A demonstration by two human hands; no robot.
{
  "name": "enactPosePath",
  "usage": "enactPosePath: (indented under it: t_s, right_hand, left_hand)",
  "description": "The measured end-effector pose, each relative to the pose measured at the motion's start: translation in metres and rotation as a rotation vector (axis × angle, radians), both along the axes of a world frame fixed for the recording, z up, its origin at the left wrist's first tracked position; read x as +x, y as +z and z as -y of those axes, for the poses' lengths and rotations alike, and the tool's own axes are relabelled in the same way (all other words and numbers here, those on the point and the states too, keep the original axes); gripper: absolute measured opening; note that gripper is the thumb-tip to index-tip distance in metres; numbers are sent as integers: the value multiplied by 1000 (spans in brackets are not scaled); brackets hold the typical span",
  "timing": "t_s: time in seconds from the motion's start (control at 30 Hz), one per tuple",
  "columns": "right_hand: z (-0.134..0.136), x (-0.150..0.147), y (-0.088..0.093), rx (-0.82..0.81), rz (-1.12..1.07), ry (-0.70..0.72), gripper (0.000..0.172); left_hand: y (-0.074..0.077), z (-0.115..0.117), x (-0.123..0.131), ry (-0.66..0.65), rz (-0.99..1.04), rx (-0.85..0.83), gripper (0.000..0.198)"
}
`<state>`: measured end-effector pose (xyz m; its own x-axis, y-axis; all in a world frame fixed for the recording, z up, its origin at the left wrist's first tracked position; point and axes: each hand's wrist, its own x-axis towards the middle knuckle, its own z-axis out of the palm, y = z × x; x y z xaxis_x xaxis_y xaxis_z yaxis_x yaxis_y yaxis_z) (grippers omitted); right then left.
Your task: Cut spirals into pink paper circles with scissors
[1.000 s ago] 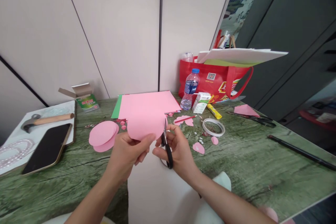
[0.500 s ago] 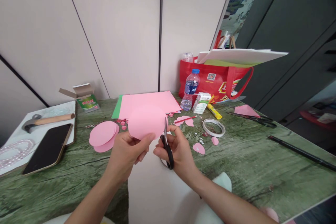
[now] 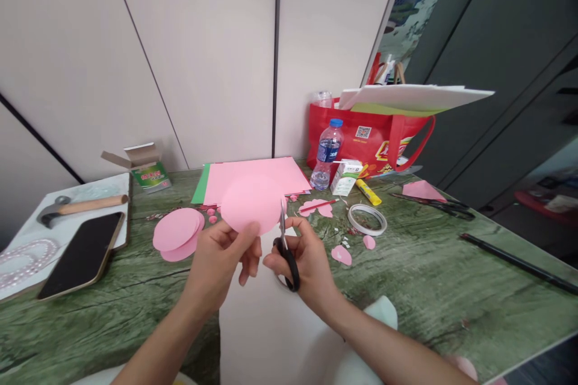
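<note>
Between thumb and fingers, my left hand [image 3: 228, 252] pinches the lower edge of a round pink paper disc [image 3: 250, 200], raised above the table. My right hand [image 3: 304, 255] grips black-handled scissors [image 3: 289, 261], blades pointing up at the disc's right edge. Whether the blades have paper between them is hard to make out. Left of my left hand lies a pile of pink paper circles [image 3: 177, 230]. Behind the disc rests a stack of pink sheets [image 3: 271, 169] with a green sheet [image 3: 201, 183] under it.
Right of my hands are a tape roll [image 3: 367, 219], glue stick [image 3: 368, 191], small carton [image 3: 346, 177], water bottle [image 3: 327, 153] and red bag [image 3: 352, 126]. At left lie a phone [image 3: 83, 255], a hammer [image 3: 81, 209] and a green box [image 3: 152, 175]. A black pen-like stick [image 3: 515, 261] lies far right.
The pink disc has turned and tilted slightly in my left hand, whose lower fingers have shifted. The scissors stay at its right edge, their blades a little more closed.
</note>
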<state>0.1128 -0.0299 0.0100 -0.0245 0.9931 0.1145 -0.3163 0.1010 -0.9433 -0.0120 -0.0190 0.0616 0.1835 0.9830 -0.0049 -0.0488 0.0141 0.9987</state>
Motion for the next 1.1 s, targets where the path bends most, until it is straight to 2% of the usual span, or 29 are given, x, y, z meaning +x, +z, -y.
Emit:
enactPosePath:
  t_s: [0.07,0.27,0.43,0.63,1.1]
  right_hand:
    - [1,-1,0,-7,9,4,53]
    - [3,-1,0,16,96,1,51]
    - [1,3,3,120,128,-29,55]
    - [1,3,1,150,133,-26,53]
    - [3,1,2,53,28,5,51]
  left_hand:
    - [0,0,0,-7,0,-6,30]
    - [1,0,-2,122,-106,21,35]
    - [-3,1,-4,84,-140,25,35]
    - [-3,0,-3,73,-146,33,34]
    - [-2,-1,-3,68,-75,64,30]
